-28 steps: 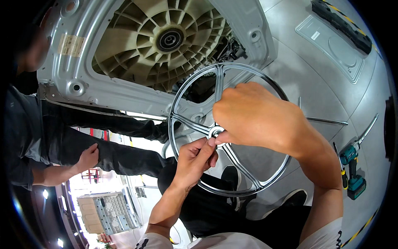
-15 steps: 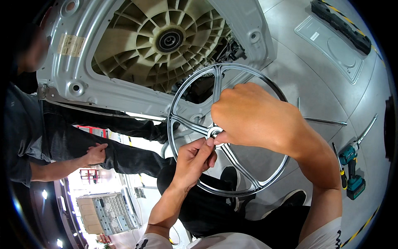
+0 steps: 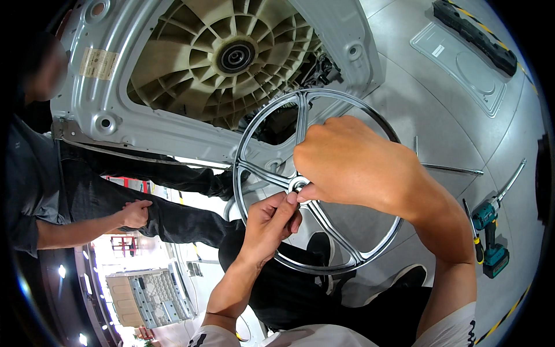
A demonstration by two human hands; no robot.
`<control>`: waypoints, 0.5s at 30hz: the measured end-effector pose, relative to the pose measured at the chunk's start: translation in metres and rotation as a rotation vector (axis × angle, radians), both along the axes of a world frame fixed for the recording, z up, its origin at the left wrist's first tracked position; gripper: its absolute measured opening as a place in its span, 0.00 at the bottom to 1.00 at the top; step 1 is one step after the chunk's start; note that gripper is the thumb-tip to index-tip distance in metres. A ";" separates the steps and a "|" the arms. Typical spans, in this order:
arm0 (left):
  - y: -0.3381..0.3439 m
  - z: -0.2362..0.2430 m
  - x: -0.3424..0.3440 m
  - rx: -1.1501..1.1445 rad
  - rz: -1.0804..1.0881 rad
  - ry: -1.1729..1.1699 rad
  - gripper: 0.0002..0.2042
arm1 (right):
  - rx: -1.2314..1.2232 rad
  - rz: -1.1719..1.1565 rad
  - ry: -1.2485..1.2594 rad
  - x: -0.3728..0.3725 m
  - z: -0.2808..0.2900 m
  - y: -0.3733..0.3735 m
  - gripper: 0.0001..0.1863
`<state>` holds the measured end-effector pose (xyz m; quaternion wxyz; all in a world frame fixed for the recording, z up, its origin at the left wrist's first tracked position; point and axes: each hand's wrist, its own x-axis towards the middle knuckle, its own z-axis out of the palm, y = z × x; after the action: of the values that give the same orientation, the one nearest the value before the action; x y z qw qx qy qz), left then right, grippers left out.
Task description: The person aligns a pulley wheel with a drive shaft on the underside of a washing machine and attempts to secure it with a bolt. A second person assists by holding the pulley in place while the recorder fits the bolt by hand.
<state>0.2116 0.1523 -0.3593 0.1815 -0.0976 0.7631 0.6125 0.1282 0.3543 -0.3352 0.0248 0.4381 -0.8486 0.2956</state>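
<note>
I hold a large grey spoked pulley wheel (image 3: 263, 124) up in front of me, over my dark trousers. My right hand (image 3: 352, 165) covers its upper right spokes, thumb and fingers pinched at the hub (image 3: 298, 184). My left hand (image 3: 270, 222) comes from below and its fingertips press at the same hub. What sits between the fingers at the hub is too small to tell. Behind the wheel lies an opened washing machine, its beige ribbed drum back (image 3: 214, 63) framed by a grey metal casing (image 3: 110, 110).
Another person sits at the left in dark clothes, one hand (image 3: 134, 214) resting on a thigh. A teal cordless drill (image 3: 491, 237) and a screwdriver (image 3: 473, 231) lie on the grey floor at right. A grey panel (image 3: 462, 63) and a long rod (image 3: 451, 169) lie further back.
The other person's hand at the left has shifted right along the thigh. My own hands and the wheel stay almost still at the hub.
</note>
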 end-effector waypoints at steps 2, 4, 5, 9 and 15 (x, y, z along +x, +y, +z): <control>0.000 0.000 0.000 0.007 -0.003 0.006 0.15 | -0.006 -0.002 0.003 0.000 -0.001 0.000 0.23; -0.001 -0.002 0.000 0.016 -0.007 0.014 0.15 | -0.013 -0.006 0.008 0.000 -0.002 0.000 0.24; 0.000 -0.002 0.000 0.019 0.001 0.009 0.14 | -0.017 -0.010 0.011 0.000 -0.002 0.000 0.24; 0.002 0.001 0.000 0.011 0.021 0.003 0.15 | -0.026 0.002 -0.008 0.000 -0.001 0.000 0.25; 0.003 0.002 -0.001 0.021 0.026 -0.012 0.14 | -0.012 0.012 0.001 -0.003 -0.003 0.000 0.23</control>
<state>0.2105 0.1551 -0.3568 0.1794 -0.1092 0.7541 0.6223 0.1256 0.3543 -0.3382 0.0260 0.4431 -0.8442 0.3007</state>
